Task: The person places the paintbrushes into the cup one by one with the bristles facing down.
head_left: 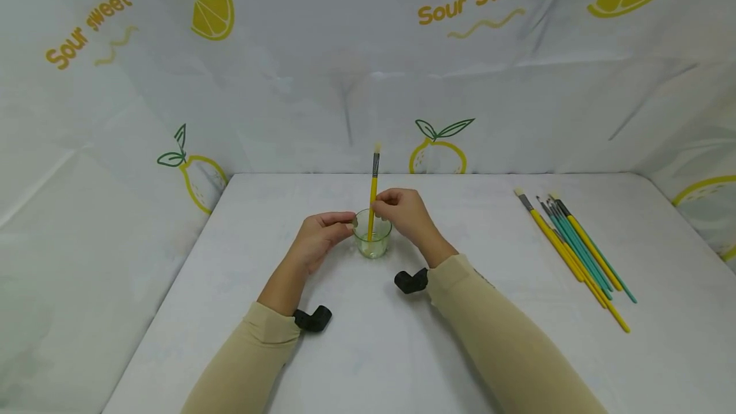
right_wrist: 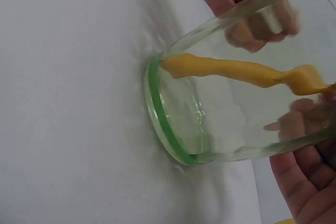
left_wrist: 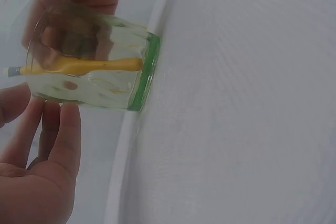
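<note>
A clear, green-tinted glass [head_left: 372, 249] stands upright on the table, with a green ring round its base [right_wrist: 164, 114]. One yellow-handled paintbrush [head_left: 374, 185] is in it, bristles up; the handle's end [left_wrist: 137, 64] reaches down to the bottom. My right hand [head_left: 407, 211] pinches the brush handle between thumb and fingers just above the rim. On the opposite side, my left hand [head_left: 315, 238] touches the glass with nearly straight fingertips [left_wrist: 69, 116], its thumb close to the rim. Through the glass the handle looks bent and the fingers are blurred.
To the right lies a loose bunch of paintbrushes, several with yellow handles [head_left: 552, 241] and several with teal handles [head_left: 586, 254]. A white cloth with lemon prints [head_left: 368, 50] hangs behind the white table [head_left: 356, 363]. Black wrist mounts [head_left: 313, 319] stick out from both sleeves.
</note>
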The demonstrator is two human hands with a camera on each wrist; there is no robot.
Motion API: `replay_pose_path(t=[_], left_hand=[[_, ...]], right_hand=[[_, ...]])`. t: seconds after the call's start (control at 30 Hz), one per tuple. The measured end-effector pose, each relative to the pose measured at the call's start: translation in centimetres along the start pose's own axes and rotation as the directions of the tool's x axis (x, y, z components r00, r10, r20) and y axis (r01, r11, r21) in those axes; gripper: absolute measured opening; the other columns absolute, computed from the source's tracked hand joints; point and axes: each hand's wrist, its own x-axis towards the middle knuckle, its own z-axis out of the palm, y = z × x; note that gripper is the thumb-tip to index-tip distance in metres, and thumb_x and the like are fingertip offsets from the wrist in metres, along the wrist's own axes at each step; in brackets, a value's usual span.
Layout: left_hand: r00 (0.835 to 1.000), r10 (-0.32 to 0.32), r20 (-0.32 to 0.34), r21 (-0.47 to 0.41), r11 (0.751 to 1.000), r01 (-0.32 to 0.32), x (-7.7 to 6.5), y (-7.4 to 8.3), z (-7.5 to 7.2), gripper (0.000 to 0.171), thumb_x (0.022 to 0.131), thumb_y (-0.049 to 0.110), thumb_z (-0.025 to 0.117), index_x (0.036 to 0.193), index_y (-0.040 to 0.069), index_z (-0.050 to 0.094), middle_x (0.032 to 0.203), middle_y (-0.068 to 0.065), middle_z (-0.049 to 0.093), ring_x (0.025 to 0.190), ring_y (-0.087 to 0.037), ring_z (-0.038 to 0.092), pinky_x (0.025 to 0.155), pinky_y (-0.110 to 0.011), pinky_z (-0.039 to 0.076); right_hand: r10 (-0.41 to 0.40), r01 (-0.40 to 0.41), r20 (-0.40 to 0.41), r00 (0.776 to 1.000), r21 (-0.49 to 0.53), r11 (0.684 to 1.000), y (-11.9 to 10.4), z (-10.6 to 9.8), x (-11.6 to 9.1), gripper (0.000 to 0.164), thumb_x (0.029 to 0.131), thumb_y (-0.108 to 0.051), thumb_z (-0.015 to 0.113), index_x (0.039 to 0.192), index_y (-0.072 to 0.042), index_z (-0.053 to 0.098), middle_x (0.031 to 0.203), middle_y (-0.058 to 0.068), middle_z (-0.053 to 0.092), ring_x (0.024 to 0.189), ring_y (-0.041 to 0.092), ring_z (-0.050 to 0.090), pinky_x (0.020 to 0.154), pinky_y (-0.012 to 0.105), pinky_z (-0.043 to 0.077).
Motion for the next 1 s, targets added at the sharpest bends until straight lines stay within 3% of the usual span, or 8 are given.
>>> replay_pose_path(t=[0.63,0.83,1.0], left_hand=[[1.0,-0.001,-0.012,-0.021,1.0,0.0,-0.1,0.1,0.1,0.037,0.086,0.002,0.061,0.122,-0.006,0.059,0.13,-0.02,0.055,0.105,-0.014,0.061,0.093,-0.025,0.05],[1.0,-0.007,-0.015,-0.015,1.0,0.007,-0.1,0.2,0.2,0.035,0.086,0.001,0.061,0.12,-0.005,0.06,0.128,-0.02,0.057,0.103,-0.013,0.062,0.092,-0.025,0.05],[1.0,-0.006,-0.029,-0.022,1.0,0.005,0.1,-0.1,0.2,0.033,0.085,0.001,0.062,0.117,-0.004,0.063,0.126,-0.018,0.058,0.105,-0.016,0.061,0.093,-0.026,0.05]], right_hand=[[0.0,0.0,-0.014,1.0,-0.033,0.999,0.2,-0.2,-0.5,0.024,0.086,-0.038,0.061,0.099,-0.02,0.068,0.1,-0.003,0.067,0.092,0.018,0.06,0.082,0.035,0.051],[-0.016,0.017,-0.039,0.999,0.03,0.999,0.4,-1.4,-0.7,0.023,0.086,-0.033,0.061,0.101,-0.017,0.069,0.101,-0.001,0.068,0.093,0.019,0.062,0.086,0.04,0.052],[-0.031,0.037,-0.089,0.996,0.071,0.997,0.6,-3.5,-1.0,0.023,0.087,-0.026,0.062,0.103,-0.011,0.067,0.098,0.007,0.07,0.094,0.029,0.064,0.087,0.048,0.052]])
